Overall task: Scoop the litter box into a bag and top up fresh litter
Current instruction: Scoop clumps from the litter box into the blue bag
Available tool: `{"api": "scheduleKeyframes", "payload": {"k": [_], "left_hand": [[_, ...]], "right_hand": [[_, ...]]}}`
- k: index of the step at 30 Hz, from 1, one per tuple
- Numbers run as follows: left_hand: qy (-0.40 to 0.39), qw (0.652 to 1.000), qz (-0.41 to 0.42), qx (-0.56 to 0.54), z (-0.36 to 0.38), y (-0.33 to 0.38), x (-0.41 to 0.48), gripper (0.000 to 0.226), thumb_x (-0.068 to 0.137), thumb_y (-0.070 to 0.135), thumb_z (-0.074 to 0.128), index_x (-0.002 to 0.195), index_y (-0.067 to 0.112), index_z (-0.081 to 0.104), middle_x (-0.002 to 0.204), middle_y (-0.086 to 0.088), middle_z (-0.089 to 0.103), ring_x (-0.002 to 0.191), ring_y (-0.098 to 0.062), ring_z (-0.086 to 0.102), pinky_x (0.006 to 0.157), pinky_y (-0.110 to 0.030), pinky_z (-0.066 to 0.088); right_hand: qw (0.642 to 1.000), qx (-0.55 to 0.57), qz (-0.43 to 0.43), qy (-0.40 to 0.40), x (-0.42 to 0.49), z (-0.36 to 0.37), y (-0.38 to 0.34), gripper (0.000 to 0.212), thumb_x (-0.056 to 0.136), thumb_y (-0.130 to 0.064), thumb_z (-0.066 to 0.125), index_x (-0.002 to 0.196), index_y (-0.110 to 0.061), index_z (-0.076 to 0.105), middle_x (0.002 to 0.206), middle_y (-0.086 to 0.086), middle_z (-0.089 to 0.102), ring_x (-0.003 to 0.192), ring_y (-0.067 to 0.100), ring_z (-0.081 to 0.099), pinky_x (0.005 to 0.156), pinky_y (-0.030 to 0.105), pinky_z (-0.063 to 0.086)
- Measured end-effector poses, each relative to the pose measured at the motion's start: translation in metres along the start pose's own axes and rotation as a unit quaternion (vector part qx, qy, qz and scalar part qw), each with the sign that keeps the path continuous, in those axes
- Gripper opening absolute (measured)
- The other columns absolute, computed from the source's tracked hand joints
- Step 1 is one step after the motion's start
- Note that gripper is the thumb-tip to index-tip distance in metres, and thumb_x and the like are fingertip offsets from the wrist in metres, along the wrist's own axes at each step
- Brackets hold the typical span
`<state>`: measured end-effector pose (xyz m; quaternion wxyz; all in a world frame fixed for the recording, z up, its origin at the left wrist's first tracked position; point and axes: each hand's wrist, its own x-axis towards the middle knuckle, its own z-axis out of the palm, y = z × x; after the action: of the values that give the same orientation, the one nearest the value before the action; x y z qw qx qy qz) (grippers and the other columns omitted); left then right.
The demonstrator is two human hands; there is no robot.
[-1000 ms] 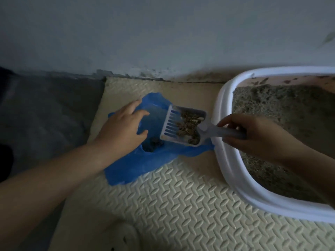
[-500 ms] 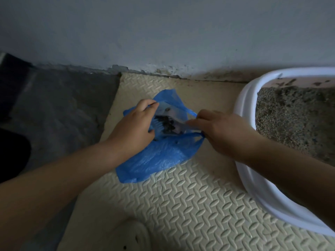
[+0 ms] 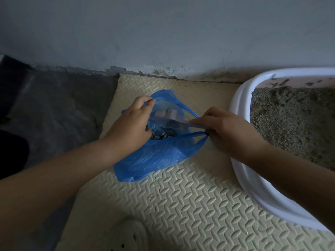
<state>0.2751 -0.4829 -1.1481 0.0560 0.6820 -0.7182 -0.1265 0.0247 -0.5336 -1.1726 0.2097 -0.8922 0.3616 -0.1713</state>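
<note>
A blue plastic bag (image 3: 159,156) lies on the cream foam mat, its mouth held apart. My left hand (image 3: 132,124) grips the bag's left rim. My right hand (image 3: 228,127) holds the handle of the pale litter scoop (image 3: 168,115), whose slotted head is tipped down inside the bag. Dark clumps (image 3: 163,135) lie in the bag below the scoop. At the right stands the white litter box (image 3: 241,109), with grey litter (image 3: 293,120) in it.
The textured foam mat (image 3: 190,205) covers the floor up to a stained wall (image 3: 163,33). A dark grey floor strip (image 3: 58,105) lies left of the mat. A pale slipper (image 3: 126,234) shows at the bottom edge.
The loaded scoop moved left from over the bag's edge into the bag and tipped down; its clumps dropped inside. My left hand shifted its hold to the bag's upper rim.
</note>
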Motion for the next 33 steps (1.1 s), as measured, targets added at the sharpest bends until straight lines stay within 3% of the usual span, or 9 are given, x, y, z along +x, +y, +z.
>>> {"api": "scheduleKeyframes", "payload": {"k": [4,7,10,13,16,21,25,28,33], "left_hand": [[-0.004,1.000,-0.007,0.007,-0.002,0.002,0.000,0.077,0.079,0.009,0.067,0.146,0.010,0.030,0.148,0.000,0.026,0.126,-0.019,0.043,0.094,-0.036,0.047],[-0.003,1.000,-0.009,0.011,-0.003,0.005,0.001,0.074,0.081,0.013,0.065,0.146,0.010,0.029,0.148,0.001,0.026,0.125,-0.021,0.044,0.095,-0.041,0.046],[0.002,1.000,-0.010,0.010,-0.003,0.010,0.004,0.067,0.086,0.020,0.059,0.146,0.012,0.031,0.147,0.002,0.026,0.126,-0.020,0.043,0.098,-0.043,0.043],[0.017,1.000,0.000,0.003,-0.003,0.018,0.008,0.061,0.089,0.025,0.055,0.145,0.016,0.033,0.146,0.004,0.029,0.128,-0.017,0.040,0.100,-0.040,0.042],[0.029,0.999,0.022,0.001,0.001,0.037,0.015,0.059,0.091,0.025,0.055,0.145,0.016,0.034,0.147,0.002,0.032,0.132,-0.018,0.036,0.104,-0.033,0.035],[-0.003,0.996,0.085,-0.031,0.018,0.088,0.031,0.058,0.094,0.027,0.052,0.147,0.016,0.030,0.149,0.004,0.028,0.135,-0.015,0.031,0.106,-0.027,0.028],[-0.016,0.987,0.155,-0.031,0.036,0.138,0.040,0.059,0.095,0.031,0.050,0.148,0.015,0.028,0.149,0.001,0.029,0.135,-0.016,0.030,0.108,-0.030,0.028],[-0.026,0.981,0.191,-0.003,0.051,0.168,0.050,0.064,0.096,0.037,0.047,0.149,0.013,0.022,0.153,-0.002,0.024,0.139,-0.019,0.025,0.110,-0.031,0.024],[-0.076,0.984,0.159,0.015,0.076,0.194,0.079,0.075,0.098,0.047,0.035,0.151,0.010,-0.001,0.160,-0.007,-0.010,0.146,-0.022,-0.007,0.117,-0.033,0.002]], "right_hand": [[0.987,0.130,0.085,-0.041,-0.008,-0.019,0.000,0.041,0.079,0.001,0.064,0.113,-0.022,0.068,0.094,-0.009,0.061,0.084,0.008,0.059,0.071,0.008,0.040],[0.964,0.204,0.158,-0.065,-0.020,-0.037,0.001,0.039,0.082,-0.002,0.065,0.108,-0.031,0.067,0.091,-0.011,0.068,0.078,0.008,0.064,0.070,0.018,0.050],[0.949,0.237,0.198,-0.058,-0.037,-0.053,0.011,0.039,0.084,-0.002,0.065,0.106,-0.034,0.066,0.083,-0.013,0.070,0.073,0.004,0.063,0.065,0.017,0.047],[0.921,0.308,0.238,-0.027,-0.059,-0.070,0.018,0.036,0.084,-0.001,0.065,0.105,-0.030,0.070,0.086,0.001,0.071,0.075,0.022,0.063,0.071,0.032,0.051],[0.897,0.352,0.268,0.012,-0.085,-0.086,0.028,0.038,0.083,0.002,0.064,0.101,-0.030,0.070,0.085,0.009,0.068,0.068,0.014,0.057,0.062,0.020,0.046],[0.854,0.380,0.349,0.066,-0.134,-0.107,0.047,0.036,0.083,0.002,0.062,0.097,-0.030,0.073,0.081,0.007,0.068,0.064,0.012,0.055,0.055,0.018,0.045],[0.838,0.351,0.407,0.094,-0.174,-0.124,0.058,0.032,0.085,-0.002,0.062,0.102,-0.027,0.069,0.075,0.001,0.067,0.057,0.006,0.054,0.050,0.012,0.045],[0.827,0.293,0.467,0.112,-0.204,-0.130,0.070,0.024,0.087,-0.010,0.063,0.100,-0.030,0.069,0.059,-0.009,0.062,0.049,0.003,0.050,0.047,0.017,0.042],[0.855,0.095,0.502,0.091,-0.223,-0.121,0.085,0.014,0.090,-0.025,0.059,0.102,-0.027,0.066,0.073,-0.001,0.065,0.059,0.019,0.057,0.057,0.032,0.043]]}}
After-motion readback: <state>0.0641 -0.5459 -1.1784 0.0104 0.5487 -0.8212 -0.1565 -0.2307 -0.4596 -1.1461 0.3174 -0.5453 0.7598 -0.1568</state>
